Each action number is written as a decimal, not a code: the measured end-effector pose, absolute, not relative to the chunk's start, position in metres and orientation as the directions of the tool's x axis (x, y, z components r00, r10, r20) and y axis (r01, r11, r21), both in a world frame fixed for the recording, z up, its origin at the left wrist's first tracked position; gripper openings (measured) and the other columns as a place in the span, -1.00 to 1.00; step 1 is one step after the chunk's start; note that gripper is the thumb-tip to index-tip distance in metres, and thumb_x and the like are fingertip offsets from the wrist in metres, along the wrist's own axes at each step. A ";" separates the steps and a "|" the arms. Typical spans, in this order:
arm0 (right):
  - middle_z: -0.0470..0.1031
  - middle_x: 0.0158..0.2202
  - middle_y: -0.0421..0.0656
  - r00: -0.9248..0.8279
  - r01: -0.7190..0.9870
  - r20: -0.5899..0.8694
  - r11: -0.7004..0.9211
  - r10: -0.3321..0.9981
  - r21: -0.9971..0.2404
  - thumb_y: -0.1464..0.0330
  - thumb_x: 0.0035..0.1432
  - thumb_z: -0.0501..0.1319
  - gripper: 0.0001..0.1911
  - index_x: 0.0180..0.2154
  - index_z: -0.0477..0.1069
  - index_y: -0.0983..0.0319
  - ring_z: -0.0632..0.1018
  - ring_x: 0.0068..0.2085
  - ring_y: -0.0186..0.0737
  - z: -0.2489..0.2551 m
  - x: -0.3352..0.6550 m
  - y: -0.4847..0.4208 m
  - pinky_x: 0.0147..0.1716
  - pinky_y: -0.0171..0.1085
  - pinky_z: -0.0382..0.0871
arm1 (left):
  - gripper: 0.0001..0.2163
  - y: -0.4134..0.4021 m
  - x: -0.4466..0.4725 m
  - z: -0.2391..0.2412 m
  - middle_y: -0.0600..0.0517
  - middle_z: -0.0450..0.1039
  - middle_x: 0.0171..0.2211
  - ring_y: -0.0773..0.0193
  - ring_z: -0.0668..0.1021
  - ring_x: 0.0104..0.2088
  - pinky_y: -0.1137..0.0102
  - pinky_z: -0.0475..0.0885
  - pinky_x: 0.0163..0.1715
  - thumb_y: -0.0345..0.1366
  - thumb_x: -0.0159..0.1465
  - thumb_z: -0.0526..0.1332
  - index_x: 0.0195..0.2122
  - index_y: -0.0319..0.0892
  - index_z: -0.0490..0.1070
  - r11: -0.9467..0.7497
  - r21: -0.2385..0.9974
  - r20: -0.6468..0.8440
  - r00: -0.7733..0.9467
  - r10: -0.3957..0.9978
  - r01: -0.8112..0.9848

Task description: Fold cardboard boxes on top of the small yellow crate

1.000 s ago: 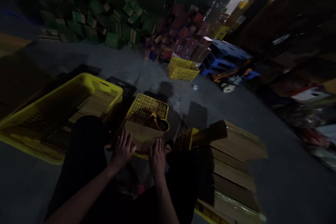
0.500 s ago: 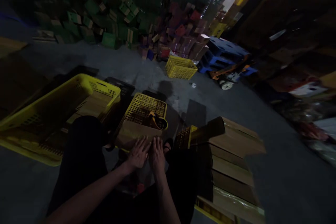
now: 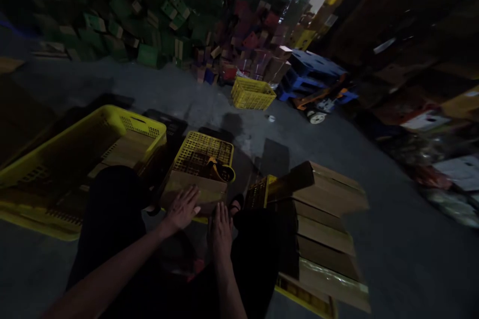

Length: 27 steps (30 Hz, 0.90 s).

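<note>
My left hand (image 3: 182,208) lies flat with fingers spread on the near edge of a brown cardboard box (image 3: 198,190). That box rests on an upturned yellow crate (image 3: 202,152) between my knees. My right hand (image 3: 219,232) is beside it, fingers stretched out and pointing at the box's near right corner, holding nothing. A yellow tape dispenser (image 3: 221,171) sits on the crate just behind the box. My dark trouser legs fill the lower middle of the view.
A large yellow crate (image 3: 48,159) with flat cardboard inside stands at my left. A stack of flattened cardboard (image 3: 329,229) lies at my right. Farther off are another yellow crate (image 3: 251,93), blue pallets (image 3: 314,67), a pallet jack, and heaps of green and red boxes.
My left hand swung in beside the right hand, then spread back left onto the box's near edge. The right hand slid slightly nearer to me. The view drifted a little.
</note>
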State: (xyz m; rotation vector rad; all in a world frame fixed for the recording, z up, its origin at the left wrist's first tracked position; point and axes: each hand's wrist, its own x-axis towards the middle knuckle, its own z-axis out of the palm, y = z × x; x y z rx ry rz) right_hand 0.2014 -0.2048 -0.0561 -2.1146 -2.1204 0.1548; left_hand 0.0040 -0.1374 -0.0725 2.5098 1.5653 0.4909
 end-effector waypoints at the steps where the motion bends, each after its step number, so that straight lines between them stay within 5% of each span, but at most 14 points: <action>1: 0.13 0.45 0.10 0.046 0.983 0.007 -0.044 0.999 -0.176 0.36 0.43 -0.08 -0.39 0.44 0.08 0.33 0.22 0.44 0.03 -0.053 0.201 -0.202 0.33 0.11 0.18 | -0.49 -0.137 -0.009 -0.075 -0.19 0.13 0.43 -0.06 0.24 0.41 0.02 0.21 0.31 -0.18 0.45 0.04 0.39 -0.25 0.26 -0.426 0.277 0.196 0.384 0.902 0.861; 7: 0.03 0.48 0.10 0.159 0.978 -0.087 -0.169 0.983 -0.124 0.16 0.45 -0.04 -0.32 0.45 0.07 0.38 0.05 0.49 0.18 -0.042 0.196 -0.191 0.37 0.19 0.05 | -0.34 -0.148 -0.059 -0.094 -0.36 0.09 0.43 -0.18 0.18 0.43 -0.03 0.20 0.32 -0.03 0.43 0.01 0.39 -0.44 0.18 -0.257 0.242 0.199 0.211 0.957 0.936; 14: 0.17 0.42 0.18 0.022 0.991 0.050 -0.015 0.999 -0.133 0.13 0.45 -0.02 -0.34 0.39 0.20 0.40 0.16 0.45 0.24 -0.056 0.184 -0.192 0.36 0.24 0.03 | -0.24 -0.168 -0.034 -0.100 -0.52 -0.05 0.44 -0.32 0.01 0.46 -0.11 0.16 0.33 0.00 0.33 0.16 0.38 -0.54 0.14 -0.190 0.255 0.288 0.114 0.951 0.948; 21: 0.20 0.42 0.10 -0.119 0.971 0.057 0.128 0.991 -0.202 0.27 0.46 -0.02 -0.44 0.39 0.23 0.31 0.15 0.46 0.16 -0.057 0.154 -0.183 0.35 0.23 0.08 | -0.27 -0.178 -0.020 -0.089 -0.53 -0.02 0.43 -0.38 0.05 0.45 -0.15 0.13 0.33 -0.14 0.24 0.32 0.36 -0.48 0.24 -0.234 0.207 0.243 0.181 0.953 0.950; 27: 0.14 0.46 -0.04 -0.343 0.896 0.070 0.349 0.937 -0.277 0.37 0.36 0.10 -0.36 0.43 0.14 0.20 0.12 0.46 0.19 -0.057 0.132 -0.175 0.35 0.17 0.15 | -0.47 -0.180 -0.017 -0.082 -0.37 0.27 0.34 -0.27 0.25 0.39 -0.10 0.16 0.34 -0.42 0.28 0.14 0.30 -0.37 0.36 -0.311 0.124 0.240 0.275 0.931 0.942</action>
